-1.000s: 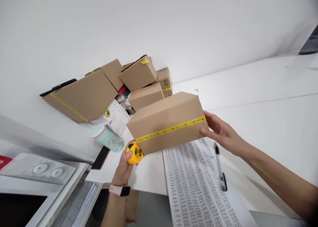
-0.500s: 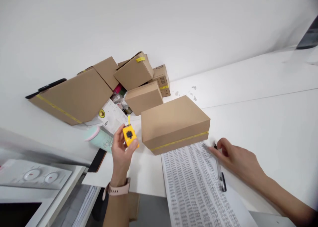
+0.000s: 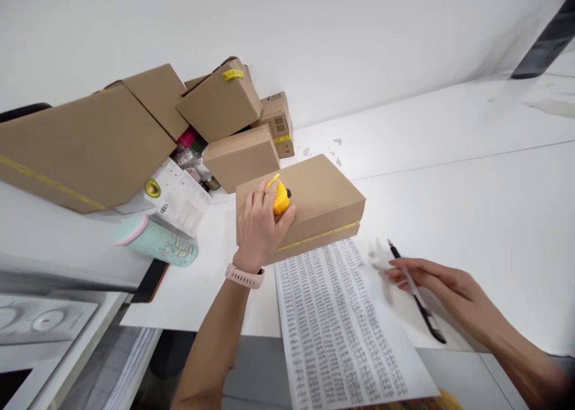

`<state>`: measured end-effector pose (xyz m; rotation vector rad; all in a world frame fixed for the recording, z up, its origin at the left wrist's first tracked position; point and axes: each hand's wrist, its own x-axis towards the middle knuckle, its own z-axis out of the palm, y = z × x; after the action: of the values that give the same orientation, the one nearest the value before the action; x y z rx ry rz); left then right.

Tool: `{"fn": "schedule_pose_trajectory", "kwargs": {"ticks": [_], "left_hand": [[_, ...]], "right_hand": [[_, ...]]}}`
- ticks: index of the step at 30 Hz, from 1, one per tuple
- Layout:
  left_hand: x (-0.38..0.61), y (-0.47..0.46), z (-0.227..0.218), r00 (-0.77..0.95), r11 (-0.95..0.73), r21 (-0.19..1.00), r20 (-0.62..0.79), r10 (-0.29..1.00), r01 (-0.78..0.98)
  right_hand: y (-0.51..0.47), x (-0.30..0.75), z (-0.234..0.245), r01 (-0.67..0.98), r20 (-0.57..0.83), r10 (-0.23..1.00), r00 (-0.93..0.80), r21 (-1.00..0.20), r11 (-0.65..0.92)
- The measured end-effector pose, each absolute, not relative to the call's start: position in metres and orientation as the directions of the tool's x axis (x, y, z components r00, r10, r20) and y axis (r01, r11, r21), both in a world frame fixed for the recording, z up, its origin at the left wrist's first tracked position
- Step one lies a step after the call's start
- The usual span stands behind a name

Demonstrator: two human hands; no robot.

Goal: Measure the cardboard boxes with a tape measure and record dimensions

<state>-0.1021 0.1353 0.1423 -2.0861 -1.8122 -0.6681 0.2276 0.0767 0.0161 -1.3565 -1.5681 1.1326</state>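
Note:
My left hand grips a small yellow tape measure and rests it on top of a flat cardboard box with a yellow tape line round its side. This box lies on the white table, at the top edge of a printed sheet full of small rows of figures. My right hand hovers low over the sheet's right edge, with its fingers closing round a black pen.
A heap of cardboard boxes fills the back left against the white wall, with a mint-green bottle lying on its side and a white packet in front. A dark phone lies at the table's left edge.
The box was held up between both hands with the tape stretched along it; now it lies flat. My left hand carried the tape measure onto its top. My right hand dropped to the pen.

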Motion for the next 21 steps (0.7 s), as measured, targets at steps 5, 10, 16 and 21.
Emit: {"fn": "schedule_pose_trajectory", "kwargs": {"ticks": [5, 10, 16, 21], "left_hand": [[-0.094, 0.157, 0.141, 0.105, -0.17, 0.068, 0.551, 0.828, 0.983], [-0.079, 0.147, 0.132, 0.209, -0.354, 0.068, 0.698, 0.685, 0.933], [-0.08, 0.044, 0.068, 0.783, -0.771, 0.267, 0.083, 0.616, 0.579], [-0.082, 0.021, 0.029, 0.756, -0.683, 0.353, -0.127, 0.642, 0.639]], "right_hand": [[0.063, 0.237, 0.027, 0.009, -0.049, 0.994, -0.098, -0.999, -0.049], [0.066, 0.211, 0.028, -0.031, 0.042, 0.999, 0.018, -0.999, 0.042], [0.076, 0.203, 0.028, -0.135, -0.105, 0.994, -0.04, -0.985, -0.11], [0.085, 0.201, 0.038, 0.008, -0.397, 0.909, -0.128, -0.917, -0.399]]}}
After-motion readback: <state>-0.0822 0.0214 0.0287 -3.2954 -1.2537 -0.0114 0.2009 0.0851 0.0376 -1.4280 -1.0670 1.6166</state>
